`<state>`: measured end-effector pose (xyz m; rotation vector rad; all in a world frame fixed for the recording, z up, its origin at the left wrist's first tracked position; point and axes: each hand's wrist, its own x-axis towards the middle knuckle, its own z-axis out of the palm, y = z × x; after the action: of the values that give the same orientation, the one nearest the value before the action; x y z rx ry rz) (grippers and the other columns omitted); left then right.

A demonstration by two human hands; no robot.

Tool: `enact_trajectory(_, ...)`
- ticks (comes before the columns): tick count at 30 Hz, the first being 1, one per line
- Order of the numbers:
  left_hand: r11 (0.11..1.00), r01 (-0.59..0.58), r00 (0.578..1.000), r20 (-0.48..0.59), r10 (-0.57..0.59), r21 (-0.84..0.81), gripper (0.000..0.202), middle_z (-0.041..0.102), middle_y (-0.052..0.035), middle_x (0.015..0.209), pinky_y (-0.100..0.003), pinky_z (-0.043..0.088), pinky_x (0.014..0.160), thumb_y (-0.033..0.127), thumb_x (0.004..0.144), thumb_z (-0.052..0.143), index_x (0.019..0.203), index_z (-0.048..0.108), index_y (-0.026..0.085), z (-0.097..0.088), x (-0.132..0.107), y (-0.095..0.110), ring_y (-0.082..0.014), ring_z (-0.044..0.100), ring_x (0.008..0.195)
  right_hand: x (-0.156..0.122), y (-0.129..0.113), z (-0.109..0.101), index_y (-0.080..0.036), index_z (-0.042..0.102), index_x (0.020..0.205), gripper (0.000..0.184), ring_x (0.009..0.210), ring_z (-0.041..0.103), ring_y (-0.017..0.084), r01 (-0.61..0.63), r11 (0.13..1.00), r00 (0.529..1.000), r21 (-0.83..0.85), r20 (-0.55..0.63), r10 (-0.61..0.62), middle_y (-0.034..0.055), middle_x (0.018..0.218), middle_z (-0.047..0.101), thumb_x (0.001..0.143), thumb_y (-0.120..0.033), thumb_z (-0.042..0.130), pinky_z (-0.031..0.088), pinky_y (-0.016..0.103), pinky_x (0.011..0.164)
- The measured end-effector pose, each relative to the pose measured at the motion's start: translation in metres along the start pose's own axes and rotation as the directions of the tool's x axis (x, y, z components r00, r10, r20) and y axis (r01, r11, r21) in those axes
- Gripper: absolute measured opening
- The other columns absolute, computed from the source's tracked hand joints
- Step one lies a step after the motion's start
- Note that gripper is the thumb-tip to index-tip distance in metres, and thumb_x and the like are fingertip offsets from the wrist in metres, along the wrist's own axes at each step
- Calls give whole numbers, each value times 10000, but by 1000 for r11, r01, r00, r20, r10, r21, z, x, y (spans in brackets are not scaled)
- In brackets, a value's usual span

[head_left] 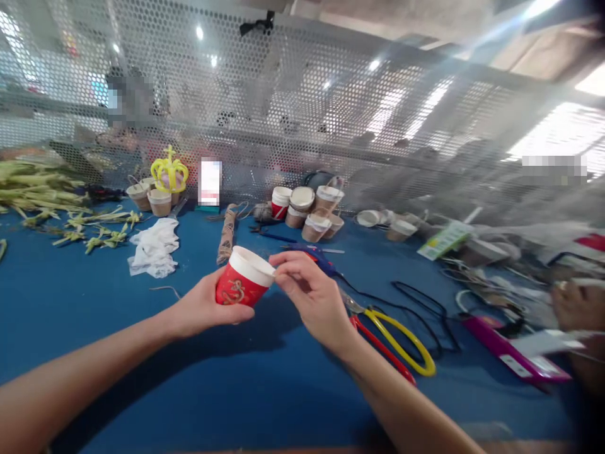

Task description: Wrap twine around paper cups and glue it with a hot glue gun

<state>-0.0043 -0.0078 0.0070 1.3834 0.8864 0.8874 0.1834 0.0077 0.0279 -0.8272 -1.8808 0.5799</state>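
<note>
In from the near edge of the desk point(212, 397), the left hand point(204, 307) holds a red paper cup point(242, 285); the right hand point(316, 297) pinches its white rim point(255, 269).

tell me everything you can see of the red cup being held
The red cup looks like paper, with a wide white band at the top and a pale curling design on its red side. It is held above the blue tabletop, tilted, its mouth leaning toward the right hand, whose fingers are at the rim. The left hand grips its body. Its inner bottom is hidden.
</note>
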Motion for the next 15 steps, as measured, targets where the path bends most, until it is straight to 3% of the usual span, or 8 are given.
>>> enact_trajectory(3,973,-112,981,-135,141,200,571,591,-59,877,-316,463,666,370,603,704,1048,436,133,2,0,-12,-185,566,738,-10,1,8,-209,523,938,179,956,539,169,-138,980,990,147,-17,142,76,1026,550,824,-342,486,456,327,818)
enact_trajectory(5,911,-194,952,-155,265,363,651,574,-101,994,-369,449,774,391,603,705,1106,377,141,3,-1,-21,-235,561,868,-17,3,15,-207,415,1127,462,1055,503,205,-219,949,975,228,83,205,105,1145,511,738,-384,591,427,359,880)
enact_trajectory(7,829,-300,927,-60,370,472,695,522,-146,1123,-401,424,848,414,642,672,1175,313,150,2,-2,-31,-278,526,993,-24,5,23,-206,351,1187,665,1088,488,231,-264,930,955,257,203,215,113,1186,501,638,-363,691,405,371,912)
enact_trajectory(9,723,-406,889,60,454,558,703,453,-184,1213,-422,390,904,421,694,619,1233,259,148,0,-2,-39,-304,470,1089,-29,7,28,-208,366,1170,677,1056,515,235,-260,927,948,270,255,191,104,1156,530,605,-323,721,418,363,896)
enact_trajectory(12,572,-494,843,199,500,655,593,401,-213,1260,-442,373,927,379,755,552,1229,290,138,-4,0,-47,-322,417,1149,-34,12,32,-215,381,1166,683,1063,509,236,-183,956,965,228,226,131,99,1171,522,587,-280,738,402,360,913)
enact_trajectory(15,531,-504,836,230,498,681,501,434,-205,1240,-420,412,890,334,769,528,1192,342,142,-6,4,-50,-310,447,1127,-35,18,33,-224,378,1185,758,1083,490,242,-124,980,976,153,196,92,103,1209,493,538,-256,771,372,368,940)
